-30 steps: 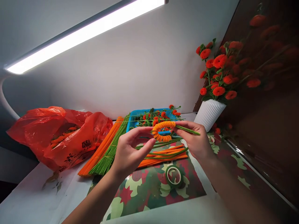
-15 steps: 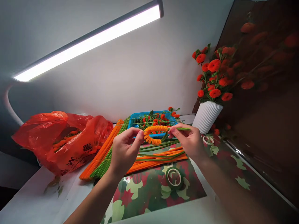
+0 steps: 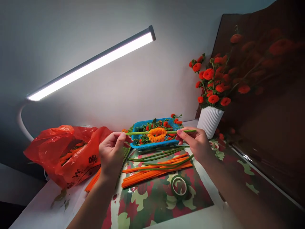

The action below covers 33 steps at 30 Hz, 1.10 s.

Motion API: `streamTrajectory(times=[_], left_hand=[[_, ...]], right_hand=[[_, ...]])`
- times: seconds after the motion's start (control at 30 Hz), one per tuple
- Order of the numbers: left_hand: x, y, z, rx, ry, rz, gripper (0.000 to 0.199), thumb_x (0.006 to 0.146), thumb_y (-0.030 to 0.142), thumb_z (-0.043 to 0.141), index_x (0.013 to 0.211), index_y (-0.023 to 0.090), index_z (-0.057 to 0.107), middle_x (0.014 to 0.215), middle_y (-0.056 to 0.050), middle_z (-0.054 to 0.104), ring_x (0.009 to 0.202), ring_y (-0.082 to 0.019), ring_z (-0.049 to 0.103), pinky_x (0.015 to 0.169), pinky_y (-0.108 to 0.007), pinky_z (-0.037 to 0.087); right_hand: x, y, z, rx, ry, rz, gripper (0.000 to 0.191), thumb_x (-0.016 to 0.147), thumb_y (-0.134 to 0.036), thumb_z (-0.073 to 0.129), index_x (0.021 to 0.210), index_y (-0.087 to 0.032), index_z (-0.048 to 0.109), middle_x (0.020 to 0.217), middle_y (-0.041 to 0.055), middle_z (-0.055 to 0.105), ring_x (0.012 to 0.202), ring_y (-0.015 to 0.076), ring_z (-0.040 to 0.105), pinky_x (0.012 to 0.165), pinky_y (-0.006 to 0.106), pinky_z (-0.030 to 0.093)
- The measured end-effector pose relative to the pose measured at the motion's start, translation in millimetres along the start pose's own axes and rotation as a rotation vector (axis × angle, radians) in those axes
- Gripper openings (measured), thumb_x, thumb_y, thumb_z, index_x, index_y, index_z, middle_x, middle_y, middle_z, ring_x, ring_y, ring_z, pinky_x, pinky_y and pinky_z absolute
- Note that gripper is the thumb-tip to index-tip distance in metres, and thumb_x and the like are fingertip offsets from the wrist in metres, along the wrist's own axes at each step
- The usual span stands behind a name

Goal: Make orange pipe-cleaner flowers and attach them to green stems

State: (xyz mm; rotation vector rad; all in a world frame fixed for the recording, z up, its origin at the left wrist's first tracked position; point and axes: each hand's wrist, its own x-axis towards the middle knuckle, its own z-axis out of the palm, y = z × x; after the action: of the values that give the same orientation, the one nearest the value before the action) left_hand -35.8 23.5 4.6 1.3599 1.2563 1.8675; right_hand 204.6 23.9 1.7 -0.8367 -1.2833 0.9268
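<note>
Between my hands an orange coiled pipe-cleaner ring hangs on a green pipe cleaner, pulled nearly straight across the view. My left hand pinches the green end to the left of the ring. On the other side, my right hand pinches the green length close to the ring, with its tail sticking out past the fingers. Below them, loose orange pipe cleaners and dark green pipe cleaners lie on the patterned mat. A roll of green tape rests nearer to me.
Behind my hands sits a blue basket of small orange flowers. A red plastic bag stands at left, under a lit lamp. At right is a white ribbed vase of orange flowers beside a dark glossy panel.
My hands have moved apart, the left one going left. The coil has closed from an open loop into a rounder ring, and green now shows on both sides. The view has shifted.
</note>
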Motion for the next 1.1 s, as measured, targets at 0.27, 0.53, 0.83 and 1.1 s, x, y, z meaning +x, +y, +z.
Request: streamTrajectory(times=[0.27,0.53,0.83,1.1], left_hand=[[12,2,-8.7,-0.085,-0.494,-0.260,0.021,0.071,0.036,0.062,0.069,0.016,0.067,0.070,-0.006,0.070,0.068,-0.019,0.066,0.061,-0.028,0.054],[-20,4,8.8,-0.032,-0.918,-0.460,0.037,0.083,0.051,0.061,0.102,0.020,0.069,0.095,-0.009,0.072,0.078,-0.019,0.068,0.069,-0.028,0.054],[-42,-9,32.5,-0.192,-0.826,-0.629,0.041,0.077,0.055,0.067,0.082,0.014,0.068,0.065,-0.002,0.061,0.056,-0.013,0.058,0.056,-0.024,0.050],[-50,-24,42.9,-0.126,-0.784,-0.549,0.043,0.081,0.055,0.063,0.069,0.014,0.061,0.058,0.003,0.051,0.051,-0.007,0.045,0.047,-0.017,0.035]], right_hand=[[4,-6,7,0.073,-0.065,0.023,0.026,0.075,-0.038,0.070,0.061,-0.018,0.063,0.056,-0.0012,0.059,0.049,0.0108,0.053,0.048,0.023,0.046],[-5,2,28,-0.018,-0.314,0.107,0.022,0.076,-0.032,0.067,0.061,-0.016,0.062,0.056,-0.0022,0.057,0.050,0.0089,0.048,0.046,0.020,0.041],[-7,18,32,-0.061,-0.359,0.120,0.024,0.084,-0.039,0.062,0.075,-0.017,0.066,0.069,0.0005,0.064,0.062,0.0128,0.059,0.055,0.023,0.049],[-17,42,40,0.196,-0.187,0.306,0.025,0.079,-0.042,0.064,0.075,-0.018,0.062,0.065,-0.0024,0.060,0.060,0.0113,0.058,0.061,0.024,0.050]])
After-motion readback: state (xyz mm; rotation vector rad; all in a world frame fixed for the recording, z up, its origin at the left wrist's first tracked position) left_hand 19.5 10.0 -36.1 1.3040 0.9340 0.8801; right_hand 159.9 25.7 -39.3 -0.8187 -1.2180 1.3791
